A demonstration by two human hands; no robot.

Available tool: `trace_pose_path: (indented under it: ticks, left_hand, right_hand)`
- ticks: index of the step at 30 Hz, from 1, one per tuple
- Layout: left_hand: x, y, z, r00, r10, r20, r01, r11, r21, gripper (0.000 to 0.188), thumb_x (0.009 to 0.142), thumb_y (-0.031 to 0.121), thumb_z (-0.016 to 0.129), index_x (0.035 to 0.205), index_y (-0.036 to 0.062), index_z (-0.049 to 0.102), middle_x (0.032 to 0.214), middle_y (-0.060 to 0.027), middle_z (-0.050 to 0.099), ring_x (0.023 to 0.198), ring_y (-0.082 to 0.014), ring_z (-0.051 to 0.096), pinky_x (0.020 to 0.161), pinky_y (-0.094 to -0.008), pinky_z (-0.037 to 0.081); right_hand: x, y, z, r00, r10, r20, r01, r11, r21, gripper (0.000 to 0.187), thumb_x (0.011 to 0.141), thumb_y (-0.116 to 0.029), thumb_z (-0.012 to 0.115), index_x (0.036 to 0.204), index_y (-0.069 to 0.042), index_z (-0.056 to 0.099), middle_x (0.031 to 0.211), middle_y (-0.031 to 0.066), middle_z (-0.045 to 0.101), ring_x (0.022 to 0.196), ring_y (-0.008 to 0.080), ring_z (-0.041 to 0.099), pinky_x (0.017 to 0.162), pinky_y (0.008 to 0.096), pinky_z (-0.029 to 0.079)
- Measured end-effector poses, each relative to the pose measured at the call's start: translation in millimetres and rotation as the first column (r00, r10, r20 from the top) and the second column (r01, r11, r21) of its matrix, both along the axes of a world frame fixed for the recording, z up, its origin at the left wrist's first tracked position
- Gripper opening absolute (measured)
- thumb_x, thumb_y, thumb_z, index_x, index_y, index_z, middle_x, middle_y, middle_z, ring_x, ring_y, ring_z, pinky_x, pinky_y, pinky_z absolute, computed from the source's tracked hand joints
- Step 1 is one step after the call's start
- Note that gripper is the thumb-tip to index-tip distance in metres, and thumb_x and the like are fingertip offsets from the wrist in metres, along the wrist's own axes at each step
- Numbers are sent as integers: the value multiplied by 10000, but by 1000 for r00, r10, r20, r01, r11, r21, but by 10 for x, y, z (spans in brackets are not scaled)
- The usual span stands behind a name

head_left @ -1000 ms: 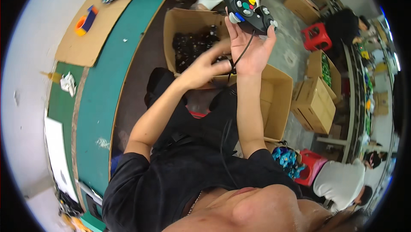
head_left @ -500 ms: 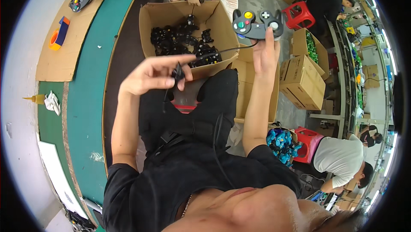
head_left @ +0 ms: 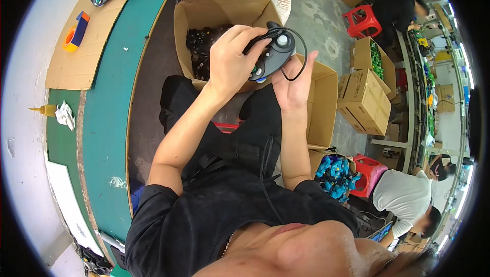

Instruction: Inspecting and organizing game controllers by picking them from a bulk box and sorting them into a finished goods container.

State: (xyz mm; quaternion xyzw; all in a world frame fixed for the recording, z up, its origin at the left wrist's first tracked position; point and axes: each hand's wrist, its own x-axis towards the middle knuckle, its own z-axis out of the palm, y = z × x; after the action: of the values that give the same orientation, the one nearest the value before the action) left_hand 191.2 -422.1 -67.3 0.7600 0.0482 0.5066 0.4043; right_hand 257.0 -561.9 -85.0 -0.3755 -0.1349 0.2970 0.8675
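Over the near right corner of an open cardboard box [head_left: 219, 12], you had a black game controller [head_left: 279, 55] raised in front of your lap, tilted, its pale thumbstick [head_left: 283, 40] facing you. Your left hand [head_left: 236, 55] was bent in a narrow pinch, dark strands of cable [head_left: 306, 55] caught at its fingertips against the controller. Your right hand [head_left: 294, 85] lay palm up beside and beneath the controller, thumb standing clear; its fingers were hidden behind the shell, so whether they gripped could not be told. One loop of the cable curved out past the thumbstick and crossed in front of the right palm.

Judging by its look, the controller was light and stiff, its smooth plastic perhaps a little slippery, so the rounded grips seemed your safest hold, clear of the stick and buttons, which looked easier to knock or strain. The cable seemed soft yet springy, likely to uncoil if you let it slacken; a pinch over several strands at once probably suited it best. More dark controllers [head_left: 200, 44] lay heaped in the box, and the desk [head_left: 104, 139] stood to your left.
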Motion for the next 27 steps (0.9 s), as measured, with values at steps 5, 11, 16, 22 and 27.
trace_pose_path:
  ticks: [5,11,16,22,27]
  left_hand:
    - [-38,82,-6,997,72,31,-73,997,19,195,816,3,804,1002,24,748,998,-117,723,873,-300,715,757,-364,572]
    - [-144,346,175,995,33,-90,-57,959,-276,209,857,-14,795,1064,-3,763,984,-72,753,926,-147,715,839,-285,555]
    - [-167,53,217,997,-71,-43,62,981,-184,281,887,-46,702,1164,-3,725,1091,-130,701,986,-223,700,872,-324,546]
    - [-23,-389,-76,994,-107,-22,100,974,-204,287,868,-34,751,1153,-3,744,1056,-141,701,910,-254,691,803,-342,544]
    - [12,-344,-89,977,-211,-44,181,914,-362,234,897,-15,762,1131,-14,750,1014,-101,738,931,-145,679,834,-281,537]
  right_hand:
    - [19,-131,-22,994,-106,20,107,993,-48,798,1040,-617,487,1489,40,431,1442,158,568,1326,285,545,1157,456,410]
    - [99,-170,86,939,-115,325,221,924,-312,446,949,-105,720,1340,23,549,1181,107,693,1067,190,683,961,360,556]
    - [122,57,-46,759,-334,558,536,808,-245,360,929,-44,744,1249,45,603,1137,78,696,1008,132,658,908,287,534]
    - [76,204,-21,744,-413,526,567,806,-170,448,981,-22,626,1416,52,544,1305,103,654,1132,155,622,1004,290,478]
    - [131,37,-65,878,-400,263,418,908,-15,471,979,-51,636,1422,54,514,1300,99,638,1153,143,607,1022,293,475]
